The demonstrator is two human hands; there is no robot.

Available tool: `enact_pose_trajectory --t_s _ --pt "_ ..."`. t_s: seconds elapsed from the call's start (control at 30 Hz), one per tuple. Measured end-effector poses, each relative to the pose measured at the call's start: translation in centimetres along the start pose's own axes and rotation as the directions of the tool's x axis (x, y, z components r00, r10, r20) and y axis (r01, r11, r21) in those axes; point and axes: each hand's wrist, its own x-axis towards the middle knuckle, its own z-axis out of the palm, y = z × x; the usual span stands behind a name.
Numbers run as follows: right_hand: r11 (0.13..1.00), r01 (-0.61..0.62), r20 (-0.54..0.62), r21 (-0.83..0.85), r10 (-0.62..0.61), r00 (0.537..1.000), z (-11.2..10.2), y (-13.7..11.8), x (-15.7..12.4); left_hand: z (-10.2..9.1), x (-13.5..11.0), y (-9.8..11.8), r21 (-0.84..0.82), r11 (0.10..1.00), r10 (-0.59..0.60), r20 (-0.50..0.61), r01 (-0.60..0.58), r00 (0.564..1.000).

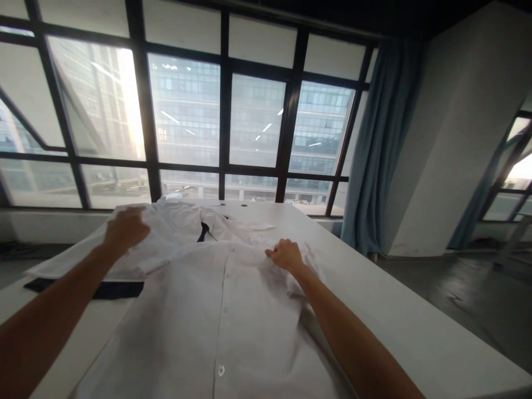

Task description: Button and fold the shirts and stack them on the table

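A white button-up shirt [220,310] lies flat on a white table [415,332], its button row running toward me. My left hand [124,227] is closed, gripping the shirt's cloth near the left shoulder by the collar. My right hand [286,255] is closed too, pinching the cloth at the right shoulder, where it bunches into folds. The collar end, with a dark label [203,233], lies at the far side between my hands.
A dark flat piece of cloth [112,289] lies under the shirt's left sleeve. A big window [208,111] stands right behind the table's far edge. A blue curtain [382,149] and a white column [449,138] are on the right, past the dark floor.
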Motion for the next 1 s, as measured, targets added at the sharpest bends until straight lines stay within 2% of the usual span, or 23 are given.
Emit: enact_pose_trajectory --t_s 0.03,0.07,0.13,0.2,0.27,0.37,0.43,0.5,0.6,0.7,0.87,1.0 --pt "0.999 0.054 -0.012 -0.002 -0.054 0.998 -0.1 -1.2 0.0 1.5 -0.2 1.9 0.118 0.991 -0.053 -0.039 0.057 0.998" --pt "0.994 0.104 -0.018 0.017 -0.103 0.994 -0.2 -2.5 0.1 3.2 -0.4 4.1 0.181 0.983 -0.017 0.010 0.015 1.000" --pt "0.979 0.189 -0.024 0.077 -0.187 0.982 -0.1 -4.9 0.2 6.9 -0.9 8.6 0.150 0.977 0.115 0.207 -0.148 0.971" --pt "0.963 0.243 -0.038 0.118 -0.240 0.970 0.2 -7.0 0.2 10.3 -1.5 11.9 0.038 0.975 0.193 0.342 -0.218 0.920" --pt "0.950 0.272 -0.045 0.153 -0.269 0.962 0.7 -8.5 0.2 13.2 -2.1 13.6 -0.039 0.973 0.225 0.405 -0.229 0.886" --pt "0.932 0.281 -0.005 0.230 -0.287 0.958 1.6 -9.6 -0.2 15.9 -2.8 13.6 -0.070 0.983 0.181 0.486 -0.169 0.855" --pt "0.913 0.300 0.022 0.278 -0.318 0.948 2.3 -9.6 -0.6 16.8 -3.3 13.0 -0.100 0.987 0.160 0.540 -0.125 0.826" --pt "0.890 0.321 0.018 0.324 -0.345 0.939 2.9 -9.6 -1.1 17.2 -4.0 12.6 -0.175 0.983 0.146 0.543 -0.059 0.827" --pt "0.875 0.267 0.004 0.404 -0.293 0.956 3.5 -9.7 -1.6 17.1 -5.5 12.6 -0.344 0.938 0.129 0.474 0.049 0.871" --pt "0.858 0.161 0.025 0.488 -0.198 0.980 4.0 -10.0 -1.7 16.8 -7.1 13.0 -0.464 0.883 0.141 0.402 0.068 0.905" --pt "0.782 0.146 -0.014 0.607 -0.173 0.985 5.0 -10.0 -1.7 16.5 -8.4 13.5 -0.456 0.890 0.143 0.309 0.015 0.940" --pt "0.753 0.149 -0.039 0.641 -0.162 0.986 5.4 -9.7 -1.8 16.8 -8.4 13.6 -0.353 0.935 0.104 0.286 0.004 0.953"
